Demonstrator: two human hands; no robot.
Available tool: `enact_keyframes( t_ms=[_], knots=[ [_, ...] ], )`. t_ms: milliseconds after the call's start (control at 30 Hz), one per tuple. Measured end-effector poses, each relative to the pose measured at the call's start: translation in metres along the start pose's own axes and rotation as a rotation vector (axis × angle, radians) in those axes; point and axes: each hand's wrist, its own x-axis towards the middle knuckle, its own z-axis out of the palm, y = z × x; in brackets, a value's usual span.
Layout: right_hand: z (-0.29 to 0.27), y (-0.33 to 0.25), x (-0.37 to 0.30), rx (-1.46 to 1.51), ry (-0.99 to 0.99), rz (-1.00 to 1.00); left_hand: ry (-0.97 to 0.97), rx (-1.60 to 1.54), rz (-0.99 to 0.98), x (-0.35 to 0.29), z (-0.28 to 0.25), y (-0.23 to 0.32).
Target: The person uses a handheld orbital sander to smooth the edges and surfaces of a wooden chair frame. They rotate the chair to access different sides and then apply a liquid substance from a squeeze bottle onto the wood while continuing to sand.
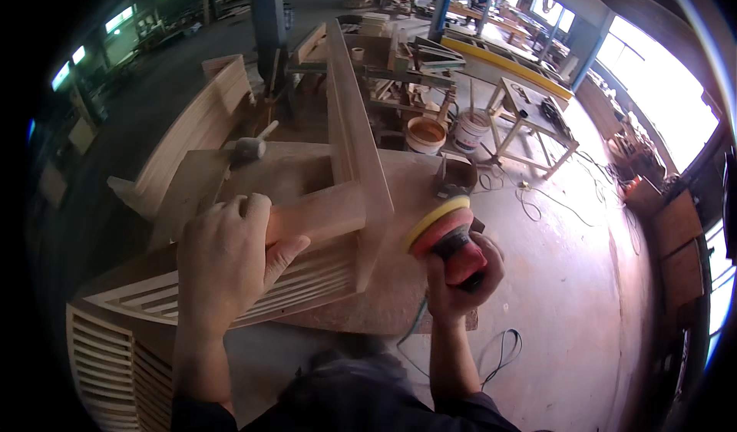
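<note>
My left hand (pixel 223 259) is wrapped over a short, thick wooden rail (pixel 326 213), thumb along its near side. That rail meets a long, upright wooden board (pixel 355 136), which runs away from me. Below the rail lies a slatted wooden panel (pixel 311 278), partly hidden by my left hand. My right hand (pixel 480 275) grips a red and black sander (pixel 453 240) with a round yellow pad. The pad faces the wood but stands apart from it, right of the board. A mallet (pixel 250 149) rests on the workbench (pixel 399 309) beyond my left hand.
Another slatted panel (pixel 100 363) stands at lower left, and stacked curved wood pieces (pixel 192 121) beyond it. Two buckets (pixel 424 135) and a small table (pixel 530 113) stand ahead to the right. Cords (pixel 530 202) trail across the floor. A dark open container (pixel 457 175) sits beyond the sander.
</note>
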Motion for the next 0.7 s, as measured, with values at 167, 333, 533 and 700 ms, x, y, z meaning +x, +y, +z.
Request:
enact_keyframes(
  t_ms=[167, 333, 533, 700],
  knots=[
    [0.029, -0.027, -0.008, -0.161, 0.123, -0.048, 0.084, 0.067, 0.043, 0.002, 0.001, 0.005],
    [0.055, -0.057, -0.017, -0.241, 0.133, -0.081, 0.127, 0.1, 0.077, 0.0, 0.001, 0.004],
    [0.066, -0.081, -0.016, -0.203, 0.132, -0.06, 0.067, 0.083, 0.086, -0.001, -0.005, 0.004],
    [0.063, -0.084, -0.014, -0.223, 0.081, -0.062, 0.03, 0.125, 0.063, -0.002, -0.003, 0.002]
  ],
)
